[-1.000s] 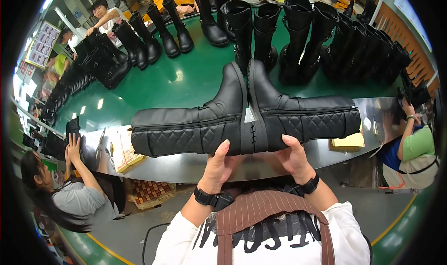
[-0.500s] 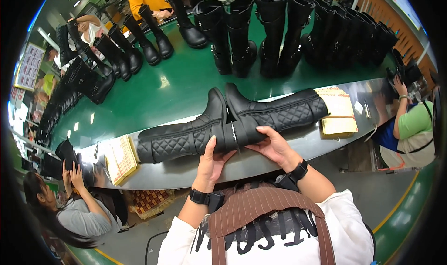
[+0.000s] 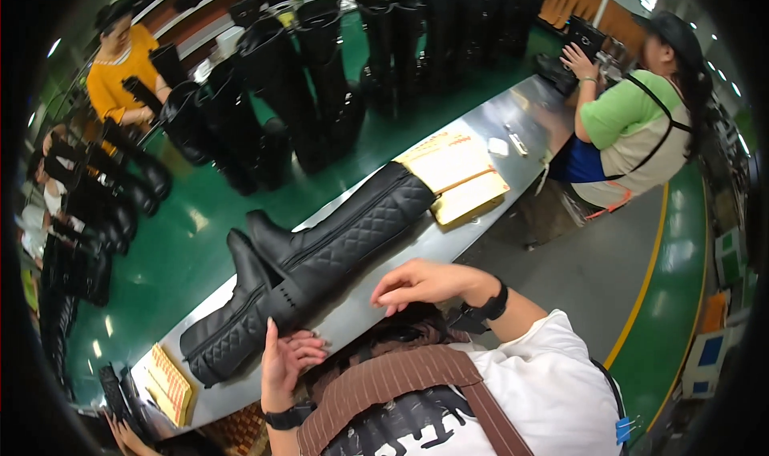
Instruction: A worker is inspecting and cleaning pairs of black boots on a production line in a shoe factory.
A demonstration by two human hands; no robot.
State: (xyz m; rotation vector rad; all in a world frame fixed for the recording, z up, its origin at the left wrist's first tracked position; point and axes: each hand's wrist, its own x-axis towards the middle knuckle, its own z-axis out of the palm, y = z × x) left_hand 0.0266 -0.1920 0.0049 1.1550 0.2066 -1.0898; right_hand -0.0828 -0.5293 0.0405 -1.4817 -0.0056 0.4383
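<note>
Two tall black boots with quilted shafts lie on their sides along the metal bench strip, soles facing each other. The right boot (image 3: 364,219) reaches up toward a stack of yellow printed slips; the left boot (image 3: 228,332) points its shaft toward the lower left. Beside the left boot's sole is my left hand (image 3: 290,358), open, thumb up and fingers apart; whether a fingertip touches the boot I cannot tell. My right hand (image 3: 424,283) hovers over the bench's near edge, apart from the boots, fingers loosely bent with nothing seen in them.
Yellow slip stacks lie at the upper right (image 3: 460,179) and lower left (image 3: 167,385). Black boots (image 3: 296,79) stand in rows across the green table (image 3: 204,228). A person in a green-sleeved top (image 3: 633,119) works at the right; one in orange (image 3: 120,75) stands across the table.
Both hands have let go of the boots; the right has drawn back toward my body. My view has turned to the right, so the bench now slants up to the right.
</note>
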